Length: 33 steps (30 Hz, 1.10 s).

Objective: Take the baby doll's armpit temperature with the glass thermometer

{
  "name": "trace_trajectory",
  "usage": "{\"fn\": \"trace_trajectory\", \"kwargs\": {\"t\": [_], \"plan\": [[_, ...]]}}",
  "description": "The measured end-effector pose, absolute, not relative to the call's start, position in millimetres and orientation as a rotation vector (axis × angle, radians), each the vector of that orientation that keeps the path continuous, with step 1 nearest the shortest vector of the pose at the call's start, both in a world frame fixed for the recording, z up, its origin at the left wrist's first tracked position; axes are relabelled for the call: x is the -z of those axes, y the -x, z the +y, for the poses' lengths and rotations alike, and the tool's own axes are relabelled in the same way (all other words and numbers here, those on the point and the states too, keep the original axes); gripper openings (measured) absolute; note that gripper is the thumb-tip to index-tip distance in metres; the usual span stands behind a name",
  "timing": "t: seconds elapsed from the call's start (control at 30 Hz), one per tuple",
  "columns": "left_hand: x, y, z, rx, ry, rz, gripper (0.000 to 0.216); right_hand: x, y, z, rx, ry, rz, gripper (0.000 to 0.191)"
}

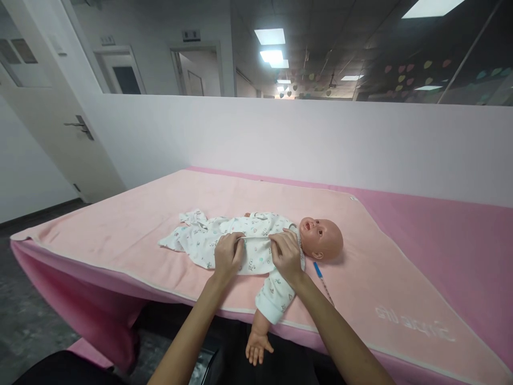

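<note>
A baby doll [325, 238] lies on its back, head to the right, dressed in a white patterned romper [255, 256]. My left hand [228, 253] pinches the romper's front edge around the belly. Nearer the neck, my right hand [287, 255] is closed on the same edge, and the fabric stretches in a straight line between both hands. One doll arm [258, 337] hangs over the table's near side, its sleeve below my right hand. The romper's legs lie loosely toward the left.
A slim stick with a blue end [318, 270], perhaps a thermometer, lies beside the doll's head. Under everything spreads a peach blanket [132, 224] over a pink cloth [452, 230]. Behind the table stands a white wall [280, 139] with a window above; a door [52, 117] is at left.
</note>
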State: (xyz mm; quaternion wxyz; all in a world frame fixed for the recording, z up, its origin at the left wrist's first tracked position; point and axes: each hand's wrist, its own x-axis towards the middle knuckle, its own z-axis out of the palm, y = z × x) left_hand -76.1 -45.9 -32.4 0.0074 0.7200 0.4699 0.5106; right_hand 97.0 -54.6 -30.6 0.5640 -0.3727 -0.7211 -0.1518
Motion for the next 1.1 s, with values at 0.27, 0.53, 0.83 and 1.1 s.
{"fn": "trace_trajectory", "kwargs": {"t": [0.27,0.53,0.83,1.1], "plan": [[31.8,77.6,-48.4,-1.591,-2.371,1.398,0.013,28.7,-96.9,-55.6,0.355,0.89,-1.681,0.02],[33.0,74.0,-45.3,-1.701,-2.372,1.485,0.008,30.1,-97.2,-55.1,0.351,0.902,-1.691,0.02],[32.7,71.6,-44.8,-1.757,-2.33,1.605,0.01,28.9,-97.1,-55.8,0.348,0.927,-1.676,0.019],[32.9,71.9,-43.6,-1.658,-2.137,1.782,0.023,27.1,-97.8,-53.1,0.349,0.993,-1.688,0.023]]}}
